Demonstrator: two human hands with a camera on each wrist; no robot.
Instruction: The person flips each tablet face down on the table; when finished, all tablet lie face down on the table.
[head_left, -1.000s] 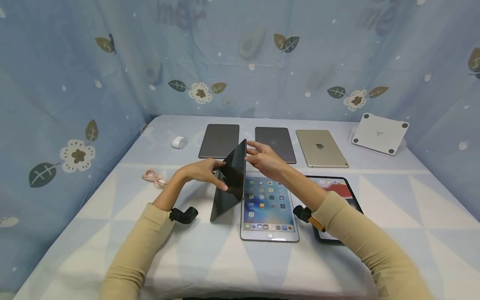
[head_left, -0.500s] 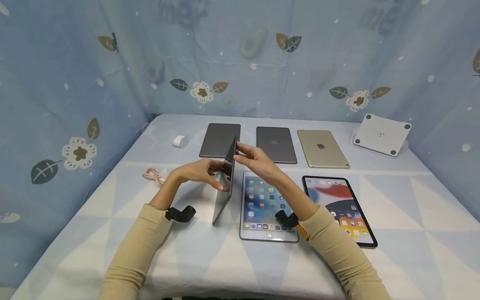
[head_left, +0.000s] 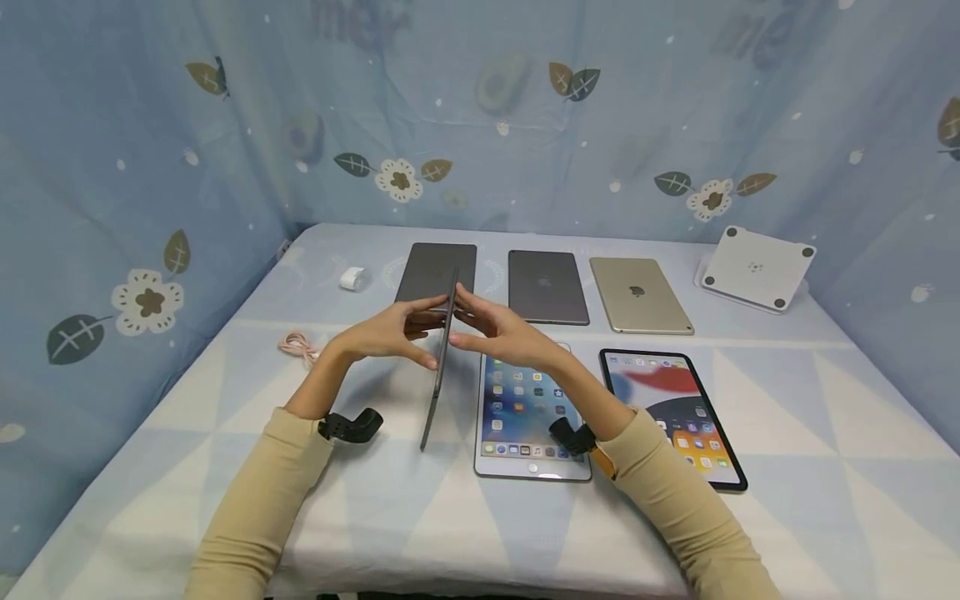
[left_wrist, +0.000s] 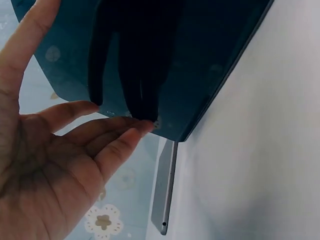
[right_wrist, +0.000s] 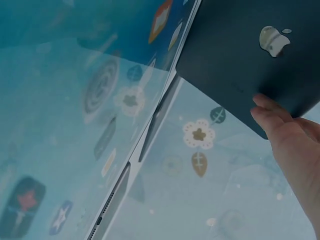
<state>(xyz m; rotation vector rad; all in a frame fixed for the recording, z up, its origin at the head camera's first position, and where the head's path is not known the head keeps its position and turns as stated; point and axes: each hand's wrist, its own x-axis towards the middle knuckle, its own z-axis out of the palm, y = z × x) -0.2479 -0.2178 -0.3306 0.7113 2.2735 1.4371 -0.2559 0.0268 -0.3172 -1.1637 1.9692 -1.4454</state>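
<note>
In the head view a dark tablet (head_left: 442,358) stands nearly edge-on, held between both hands left of the middle. My left hand (head_left: 386,333) touches it from the left, and the left wrist view shows fingertips against its dark, reflective screen (left_wrist: 185,55). From the right, my right hand (head_left: 510,333) rests its fingertips on the back; in the right wrist view they lie near the edge of the dark back with a silver apple logo (right_wrist: 275,41). Just right of them lies a white-framed tablet (head_left: 532,471) with its screen lit.
A black-framed tablet (head_left: 675,400), also lit, lies further right. Behind are two dark tablets (head_left: 431,262), (head_left: 547,287) and a gold one (head_left: 641,292), all face down. A white stand (head_left: 757,267) sits back right; a white charger plug (head_left: 353,278) and pink cable (head_left: 297,346) lie left.
The held tablet has shifted left and turned from showing its dark screen to nearly edge-on. My right hand has moved left with it, uncovering the black-framed tablet. My left hand has moved slightly left.
</note>
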